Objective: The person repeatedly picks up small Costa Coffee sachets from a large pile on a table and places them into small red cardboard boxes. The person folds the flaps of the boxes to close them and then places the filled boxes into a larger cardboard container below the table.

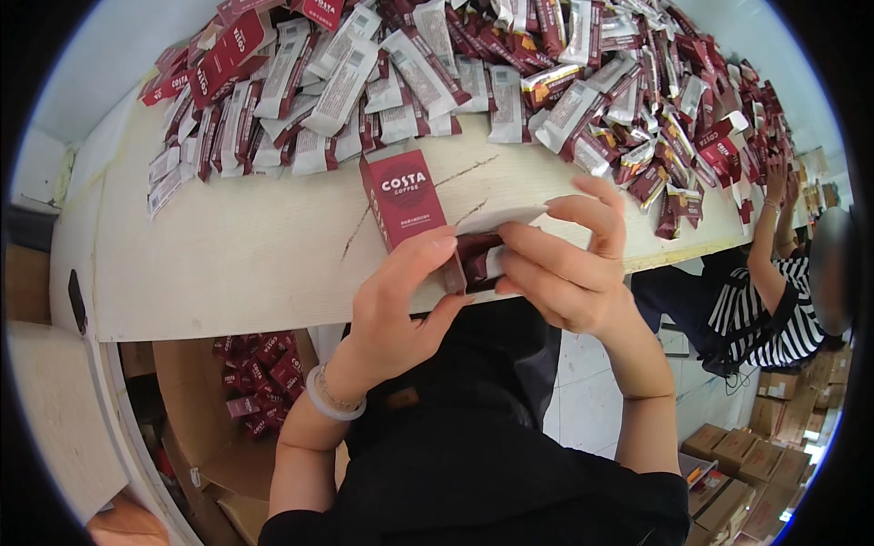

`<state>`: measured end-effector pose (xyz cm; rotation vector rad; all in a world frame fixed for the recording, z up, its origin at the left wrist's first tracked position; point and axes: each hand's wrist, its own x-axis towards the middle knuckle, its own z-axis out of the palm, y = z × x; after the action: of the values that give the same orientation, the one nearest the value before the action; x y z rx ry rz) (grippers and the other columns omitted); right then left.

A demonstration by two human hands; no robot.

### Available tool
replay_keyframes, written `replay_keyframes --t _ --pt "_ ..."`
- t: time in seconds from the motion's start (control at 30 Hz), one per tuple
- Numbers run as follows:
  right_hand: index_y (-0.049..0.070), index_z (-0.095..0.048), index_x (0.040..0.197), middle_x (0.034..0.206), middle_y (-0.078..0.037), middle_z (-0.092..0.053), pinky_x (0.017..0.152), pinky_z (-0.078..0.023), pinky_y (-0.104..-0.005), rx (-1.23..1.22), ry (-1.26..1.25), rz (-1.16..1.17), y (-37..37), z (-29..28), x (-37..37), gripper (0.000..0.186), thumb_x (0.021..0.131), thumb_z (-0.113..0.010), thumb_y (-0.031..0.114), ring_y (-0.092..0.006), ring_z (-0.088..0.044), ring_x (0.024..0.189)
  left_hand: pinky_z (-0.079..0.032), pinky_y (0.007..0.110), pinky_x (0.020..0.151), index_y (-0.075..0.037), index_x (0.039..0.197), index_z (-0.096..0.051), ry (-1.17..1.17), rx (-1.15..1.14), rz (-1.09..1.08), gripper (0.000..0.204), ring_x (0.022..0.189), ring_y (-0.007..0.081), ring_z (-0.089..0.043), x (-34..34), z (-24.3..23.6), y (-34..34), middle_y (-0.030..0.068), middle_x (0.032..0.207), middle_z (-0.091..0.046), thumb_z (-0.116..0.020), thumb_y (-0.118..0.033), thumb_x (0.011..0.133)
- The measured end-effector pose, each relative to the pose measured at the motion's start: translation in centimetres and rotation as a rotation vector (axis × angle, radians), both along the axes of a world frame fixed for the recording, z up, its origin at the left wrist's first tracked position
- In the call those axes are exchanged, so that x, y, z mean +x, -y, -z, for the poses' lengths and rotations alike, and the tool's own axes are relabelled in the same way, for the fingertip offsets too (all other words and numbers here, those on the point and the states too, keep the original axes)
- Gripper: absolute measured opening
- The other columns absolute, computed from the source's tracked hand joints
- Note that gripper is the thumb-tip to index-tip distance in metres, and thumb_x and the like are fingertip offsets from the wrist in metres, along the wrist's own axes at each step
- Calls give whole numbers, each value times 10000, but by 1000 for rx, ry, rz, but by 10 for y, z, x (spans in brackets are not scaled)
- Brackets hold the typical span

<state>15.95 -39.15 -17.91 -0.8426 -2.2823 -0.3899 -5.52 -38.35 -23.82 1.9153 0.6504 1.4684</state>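
Observation:
A small dark red carton lies on the pale table, its end toward me uncovered and a white flap raised there. My left hand is closed round the carton's near left side, thumb and fingers pinching its edge. Inside the opening show dark red and silver stick sachets, partly covered by my fingers. My right hand is at the opening's right side, its fingers bent and touching the flap and the sachet ends. Exactly what the right fingertips grip is hidden.
A wide heap of silver and dark red sachets covers the table's far side, with flattened red cartons at its left. Below the table's left side stands an open cardboard box holding red cartons. A co-worker in stripes stands at right.

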Motion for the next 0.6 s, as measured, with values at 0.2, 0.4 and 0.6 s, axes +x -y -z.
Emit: replay_keyframes --t 0.2,0.4,0.6 --pt "115 -704 1044 1104 -3 -665 1036 -328 -518 -279 -54 -60 15 -9 10 284 883 -655 344 -283 -512 1107 -545 374 854 -65 1099 -685 -245 187 -75 370 1005 343 -646 1 -9 10 238 1191 -597 -732 38 747" --pt "19 -422 1393 1274 -112 -503 1018 -379 -375 -1301 -1218 -277 0 11 -11 758 737 -782 136 -209 -482 1176 -542 395 877 -42 1098 -675 -243 131 19 343 1023 382 -634 1 -10 4 240 1205 -583 -729 4 762" --pt "95 -689 1151 1374 -211 -488 975 -435 -480 -592 -311 -384 -9 11 2 446 812 -709 383 -381 -520 1172 -534 397 904 18 1134 -452 9 -59 69 452 1083 365 -627 3 -3 5 270 1245 -564 -724 55 776"
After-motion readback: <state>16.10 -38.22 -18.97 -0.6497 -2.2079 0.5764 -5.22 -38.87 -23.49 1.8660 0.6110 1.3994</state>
